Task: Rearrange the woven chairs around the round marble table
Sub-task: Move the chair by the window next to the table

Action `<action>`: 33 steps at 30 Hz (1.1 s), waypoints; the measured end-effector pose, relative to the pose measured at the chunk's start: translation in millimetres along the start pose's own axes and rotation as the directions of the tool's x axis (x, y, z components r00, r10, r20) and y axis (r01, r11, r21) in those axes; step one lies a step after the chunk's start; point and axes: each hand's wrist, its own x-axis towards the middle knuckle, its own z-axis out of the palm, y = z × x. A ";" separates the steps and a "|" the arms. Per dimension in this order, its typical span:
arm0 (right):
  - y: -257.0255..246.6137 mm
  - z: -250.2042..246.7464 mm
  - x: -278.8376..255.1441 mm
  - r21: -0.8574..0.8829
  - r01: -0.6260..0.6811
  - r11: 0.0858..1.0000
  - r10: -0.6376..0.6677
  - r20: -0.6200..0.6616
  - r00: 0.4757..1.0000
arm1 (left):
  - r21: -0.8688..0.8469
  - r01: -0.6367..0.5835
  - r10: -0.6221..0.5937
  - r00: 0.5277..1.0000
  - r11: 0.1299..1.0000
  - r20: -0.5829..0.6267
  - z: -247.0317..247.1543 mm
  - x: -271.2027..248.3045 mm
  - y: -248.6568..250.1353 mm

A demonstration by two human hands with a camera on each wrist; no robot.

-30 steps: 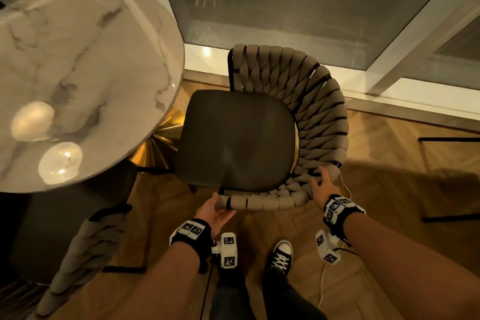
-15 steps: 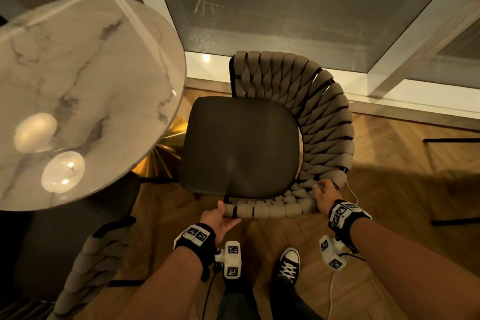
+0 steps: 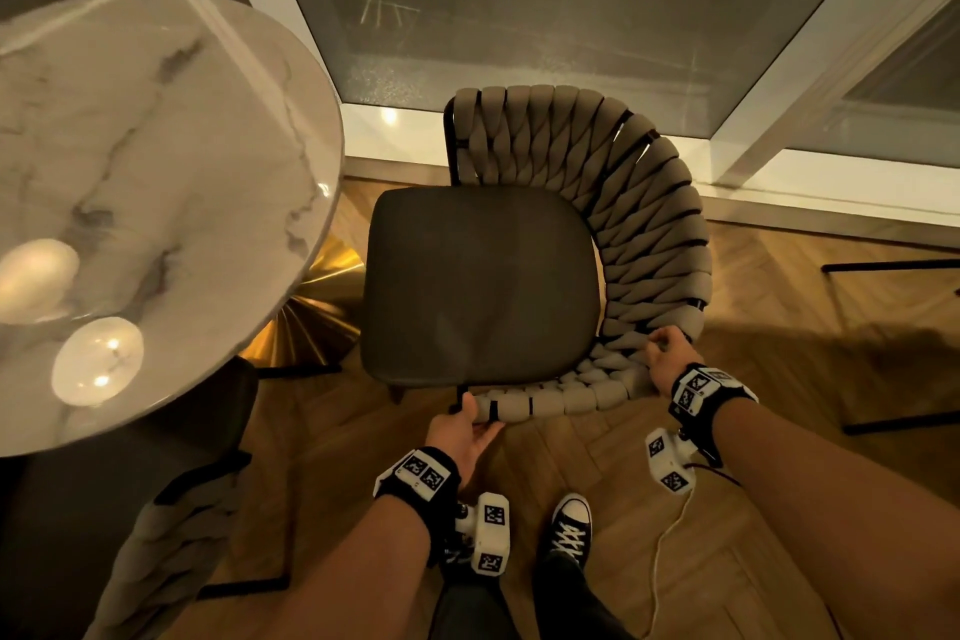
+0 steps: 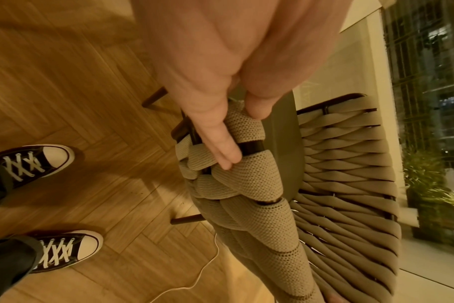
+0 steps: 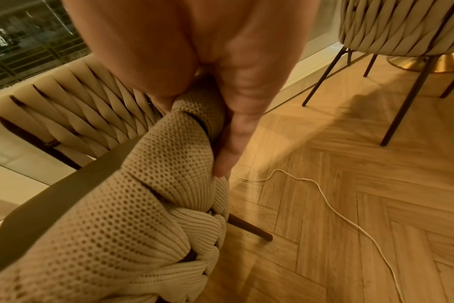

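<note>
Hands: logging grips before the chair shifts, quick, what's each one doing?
Left hand: grips the woven chair at its armrest end.
Right hand: grips the same chair's woven rim.

**Three views on one chair rim**

The head camera looks steeply down from above on the woven chair (image 3: 613, 234) and both hands. The left wrist camera sits close behind the left hand's fingers (image 4: 218, 143), facing along the rim. The right wrist camera does likewise behind the right hand's fingers (image 5: 236, 131). All three share that rim.
</note>
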 end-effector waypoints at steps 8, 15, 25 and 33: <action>-2.4 6.3 -3.8 0.053 0.035 0.998 -0.035 -0.002 0.999 | 0.009 0.005 -0.005 0.999 1.000 -0.042 4.0 3.1 12.3; 5.4 2.8 -9.2 0.086 0.043 0.995 -0.040 -0.033 0.999 | 0.025 -0.015 0.016 0.999 1.000 -0.041 -0.3 -3.4 13.0; -1.3 -2.1 -7.2 0.095 0.051 0.994 -0.044 -0.076 0.996 | 0.028 -0.052 0.053 0.998 0.998 -0.030 0.3 1.2 15.1; -62.9 9.0 20.4 0.052 0.054 0.997 -0.054 0.003 0.999 | 0.025 -0.170 0.171 0.983 0.985 -0.071 14.4 16.4 64.0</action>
